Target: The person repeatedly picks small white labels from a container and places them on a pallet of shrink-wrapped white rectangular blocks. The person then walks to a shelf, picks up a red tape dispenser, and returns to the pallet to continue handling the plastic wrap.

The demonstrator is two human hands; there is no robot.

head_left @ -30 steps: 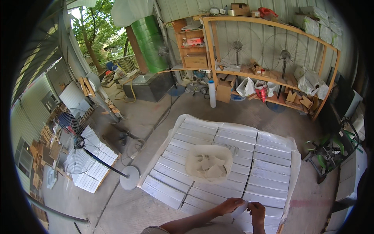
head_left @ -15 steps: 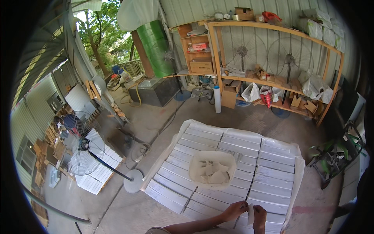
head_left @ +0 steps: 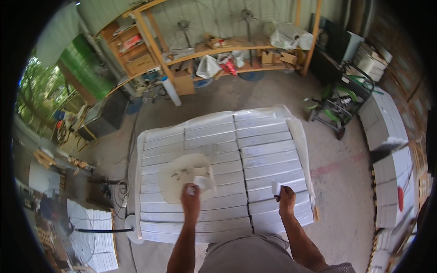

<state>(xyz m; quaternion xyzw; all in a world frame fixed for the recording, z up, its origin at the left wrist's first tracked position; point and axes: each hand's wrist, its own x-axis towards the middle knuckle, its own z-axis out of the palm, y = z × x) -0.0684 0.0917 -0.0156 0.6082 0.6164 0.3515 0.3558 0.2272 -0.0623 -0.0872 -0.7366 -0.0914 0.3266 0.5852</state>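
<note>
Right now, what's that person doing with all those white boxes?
A person stands over a big stack of flat white boxes wrapped in clear plastic. Their left hand reaches into a cream-coloured bag lying on top of the boxes and touches small white pieces there. Their right hand pinches a small white piece just above the boxes. Shelves full of clutter stand behind.

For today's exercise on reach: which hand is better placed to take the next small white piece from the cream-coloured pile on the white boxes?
Left. The left hand is at the cream-coloured pile; the right hand already holds a small white piece, away from it.
</note>
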